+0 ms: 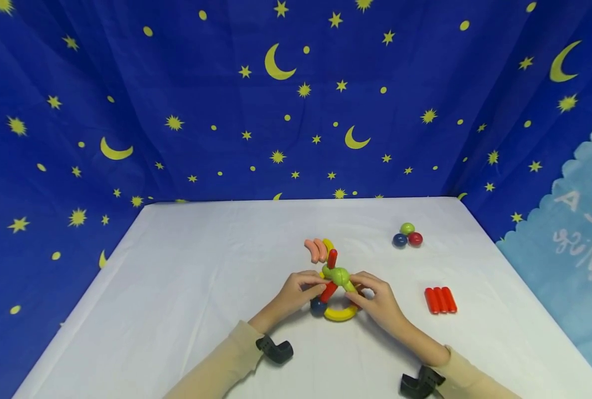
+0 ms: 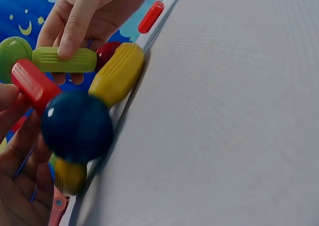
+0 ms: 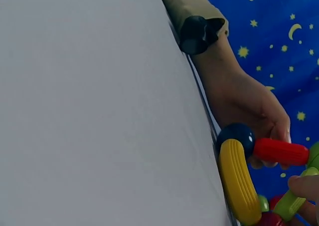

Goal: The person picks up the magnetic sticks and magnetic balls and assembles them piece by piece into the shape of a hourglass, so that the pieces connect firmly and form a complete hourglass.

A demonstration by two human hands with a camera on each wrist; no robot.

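Observation:
In the head view a built shape of sticks and balls stands on the table. My left hand (image 1: 296,293) pinches its sloping red stick (image 1: 328,292), which joins a blue ball (image 1: 318,306) low down to a green ball (image 1: 340,276) at the top. My right hand (image 1: 382,302) pinches the light green stick (image 2: 65,60) on the other side, thumb on its ribbed face in the left wrist view. A curved yellow piece (image 1: 340,314) lies along the base, touching the blue ball (image 3: 237,137). Another red stick (image 1: 332,259) points upward behind the green ball.
Two pink curved pieces (image 1: 315,251) and a yellow one (image 1: 328,245) lie behind the shape. Green, blue and red balls (image 1: 415,239) sit together at the back right of the white table (image 1: 216,255). Several red sticks (image 1: 441,300) lie side by side at the right.

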